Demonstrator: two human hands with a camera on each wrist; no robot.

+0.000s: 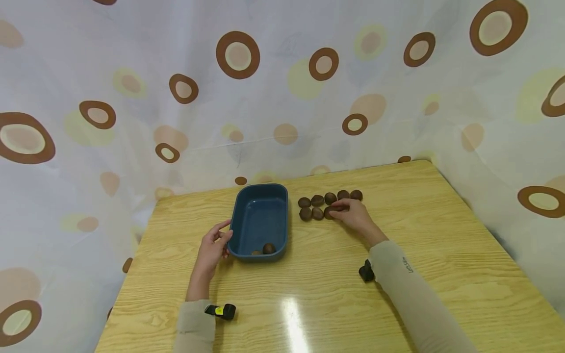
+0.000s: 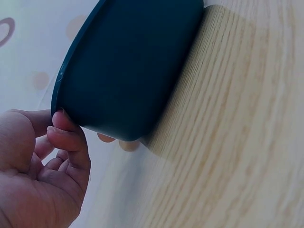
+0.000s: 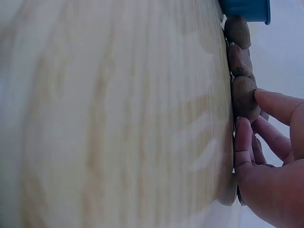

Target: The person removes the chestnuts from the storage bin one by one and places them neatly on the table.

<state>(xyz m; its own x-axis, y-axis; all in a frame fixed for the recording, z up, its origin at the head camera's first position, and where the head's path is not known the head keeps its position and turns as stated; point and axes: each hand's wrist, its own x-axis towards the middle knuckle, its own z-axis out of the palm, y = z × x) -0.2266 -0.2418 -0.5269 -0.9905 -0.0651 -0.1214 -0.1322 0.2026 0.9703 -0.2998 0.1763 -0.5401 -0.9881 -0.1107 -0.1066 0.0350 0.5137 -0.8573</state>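
Brown chestnuts (image 1: 305, 214) lie in two rows on the wooden table. My right hand (image 1: 353, 215) is at the near row, with thumb and fingers pinching one chestnut (image 3: 244, 97), which still sits in line with its neighbours. Left of the rows stands a deep blue rectangular container (image 1: 261, 220). Inside it, at the near end, are a dark chestnut (image 1: 269, 249) and a lighter brown piece, partly hidden by the wall. My left hand (image 1: 213, 247) grips the container's left rim near the front corner; the left wrist view shows thumb and fingers (image 2: 69, 140) at that edge.
The light wood table (image 1: 265, 304) runs up to a patterned curtain (image 1: 282, 98) at the back and sides. Another chestnut (image 3: 229, 191) lies beyond my right fingers. A black wrist camera (image 1: 366, 271) is strapped to the right sleeve.
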